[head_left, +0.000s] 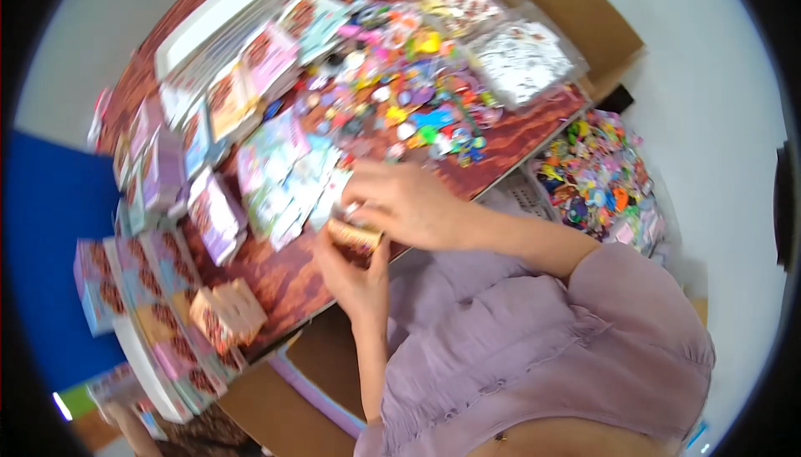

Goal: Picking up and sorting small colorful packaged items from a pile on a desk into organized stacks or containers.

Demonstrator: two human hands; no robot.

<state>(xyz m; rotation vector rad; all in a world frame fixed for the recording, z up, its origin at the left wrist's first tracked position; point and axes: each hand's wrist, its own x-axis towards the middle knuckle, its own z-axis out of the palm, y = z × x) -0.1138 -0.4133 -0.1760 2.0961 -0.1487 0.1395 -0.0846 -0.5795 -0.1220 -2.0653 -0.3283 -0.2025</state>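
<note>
My left hand [357, 278] is wrapped round a small orange-yellow box [359, 235] near the table's front edge. Just above the box's upper end, my right hand [406, 204] has its fingers drawn together in a pinch. Something pale shows at those fingertips, too blurred to name. Beyond both hands lie several flat printed packets [288, 175] in pale green, blue and pink. A wide spread of small colourful plastic trinkets [417, 90] covers the table behind my right hand.
Small boxes [163, 265] stand in rows at the left; more boxes [242, 90] stand behind the packets. Clear trays [534, 61] hold white and patterned pieces. A trinket-filled container [596, 178] sits beyond the table's right edge. An open carton [292, 399] is below. Another person's arm [129, 428] shows lower left.
</note>
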